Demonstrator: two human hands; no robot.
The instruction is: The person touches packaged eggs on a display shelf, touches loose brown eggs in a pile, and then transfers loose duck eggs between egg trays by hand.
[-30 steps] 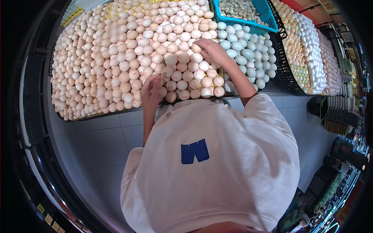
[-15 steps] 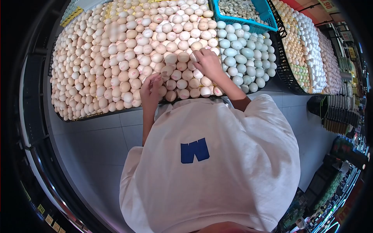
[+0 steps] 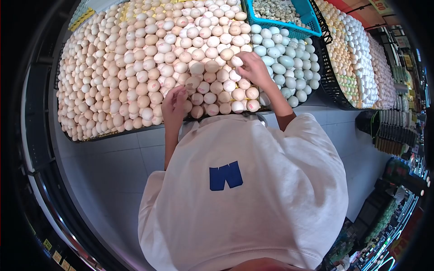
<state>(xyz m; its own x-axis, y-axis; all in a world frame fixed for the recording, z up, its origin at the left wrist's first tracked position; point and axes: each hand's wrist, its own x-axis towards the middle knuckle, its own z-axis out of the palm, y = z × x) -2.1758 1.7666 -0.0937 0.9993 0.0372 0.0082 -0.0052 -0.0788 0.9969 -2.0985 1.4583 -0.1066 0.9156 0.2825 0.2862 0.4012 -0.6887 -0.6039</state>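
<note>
Turquoise plastic, one basket, sits at the far side with small speckled eggs inside, and below it come dozens of blue-green eggs, some overlapping, too many to count! Next to them spread the brownish-pink eggs, hundreds by the look of it. Two hands at work: the right hand has one pale egg pinched at the fingertips, just above the brownish-pink pile near the blue-green border, its forearm slanting up and inward from the sleeve. And the left hand, fingers curled, sits over the front eggs, forearm nearly upright; whether it grips anything, I cannot tell.
</note>
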